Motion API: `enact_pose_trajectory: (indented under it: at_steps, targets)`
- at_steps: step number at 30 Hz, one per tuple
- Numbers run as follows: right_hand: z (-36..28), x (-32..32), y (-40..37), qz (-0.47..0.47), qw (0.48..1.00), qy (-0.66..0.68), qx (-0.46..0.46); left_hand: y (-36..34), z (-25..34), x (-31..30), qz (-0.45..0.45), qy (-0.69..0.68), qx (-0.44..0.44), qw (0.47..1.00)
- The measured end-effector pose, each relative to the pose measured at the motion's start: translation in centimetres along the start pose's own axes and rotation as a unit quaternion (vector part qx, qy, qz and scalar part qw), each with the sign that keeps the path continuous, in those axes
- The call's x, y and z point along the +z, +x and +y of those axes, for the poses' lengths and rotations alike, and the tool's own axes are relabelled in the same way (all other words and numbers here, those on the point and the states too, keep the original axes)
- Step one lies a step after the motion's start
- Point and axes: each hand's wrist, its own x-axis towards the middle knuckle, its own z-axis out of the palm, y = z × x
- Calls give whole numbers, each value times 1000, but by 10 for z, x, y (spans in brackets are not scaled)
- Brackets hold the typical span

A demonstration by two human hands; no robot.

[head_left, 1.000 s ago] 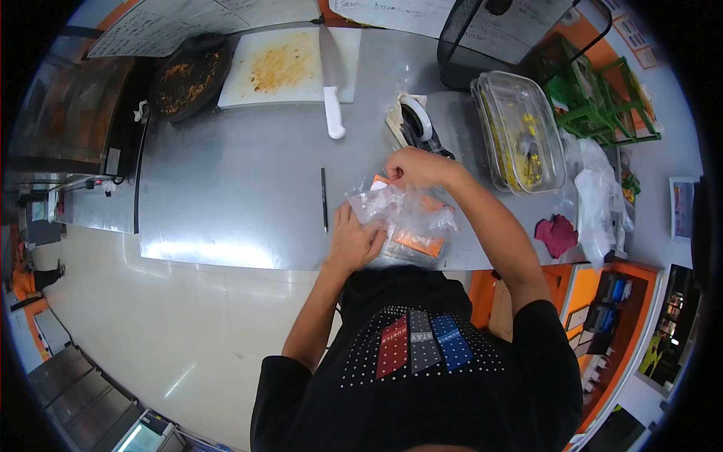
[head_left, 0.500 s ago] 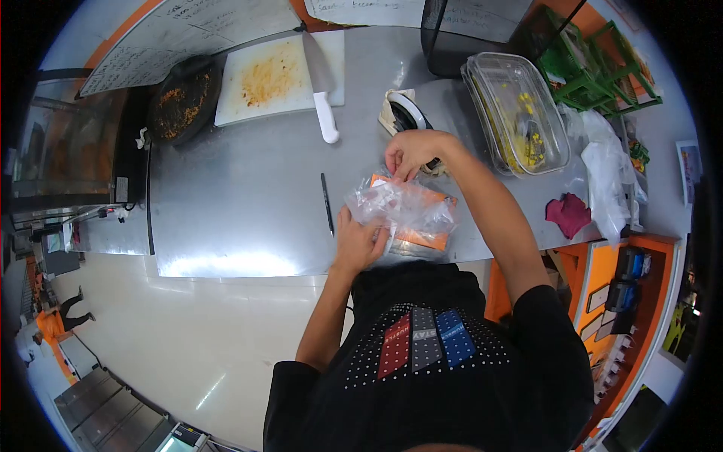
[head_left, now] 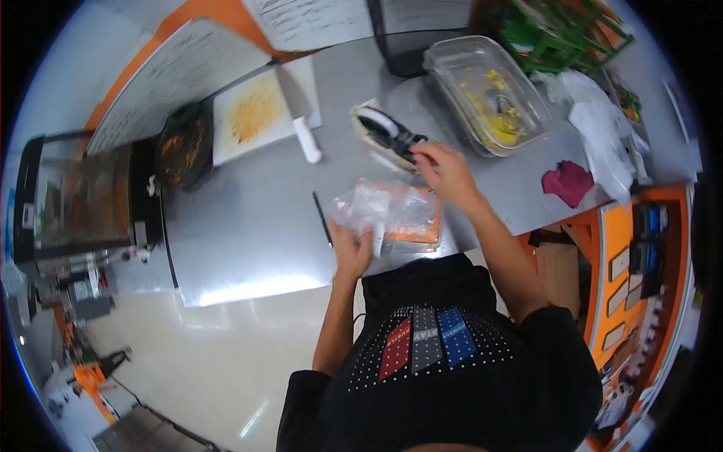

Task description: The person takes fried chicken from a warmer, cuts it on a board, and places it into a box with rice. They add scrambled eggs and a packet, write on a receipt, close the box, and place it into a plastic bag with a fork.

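Stainless steel tabletop (head_left: 248, 218) is filling this kitchen view. Near its front edge a clear crinkled plastic bag with orange contents (head_left: 392, 215) is lying flat. The left hand (head_left: 350, 250) is closing its fingers over the near corner, seemingly pinning it so it cannot slide. The right hand (head_left: 446, 169) is reaching to the white-and-black tape dispenser (head_left: 385, 129), fingertips drawn together at its end; whether they are pinching tape, I cannot tell. A thin black pen (head_left: 322, 218) is lying just beside the bag, handy.
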Motion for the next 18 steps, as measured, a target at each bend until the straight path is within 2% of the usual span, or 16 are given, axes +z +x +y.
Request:
enact_pose_trajectory:
  at_steps: [1,2,3,4,5,6,7,8,10,11,12,13,14,17,18]
  targets:
    - [1,-12,-23,94,994,24,54,-10,-6,9,42,-25,-57,997]
    - [5,-16,-48,144,983,5,117,-4,5,1,-5,-117,-182,976]
    - [14,-12,-77,199,963,-14,184,-3,5,-4,-34,-179,-248,951]
    - [30,-4,-102,172,963,-2,209,-1,5,-9,-57,-234,-316,918]
    - [72,25,-135,112,975,-58,184,-2,-2,-1,-55,-271,-325,904]
    - [78,32,-150,-19,989,-69,129,3,18,1,-38,-313,-304,899]
    - [62,37,-150,-24,971,169,168,9,35,0,-45,-392,-291,872]
    - [50,41,-152,-4,986,127,106,10,49,3,-21,-400,-292,868]
    - [44,28,-158,-14,974,166,151,4,73,4,-25,-391,-271,879]
    - [45,13,-162,-20,971,180,156,-3,87,6,6,-367,-292,883]
    - [47,-5,-162,-34,967,194,162,-10,102,8,-2,-404,-266,875]
    - [49,-21,-165,-51,962,209,167,-16,123,15,0,-378,-258,889]
    - [49,-39,-172,-24,962,215,163,-23,146,24,6,-350,-251,902]
    - [58,-110,-201,63,955,242,161,-38,212,64,-55,-427,-221,875]
    - [64,-132,-212,104,945,261,168,-42,229,82,-76,-422,-201,881]
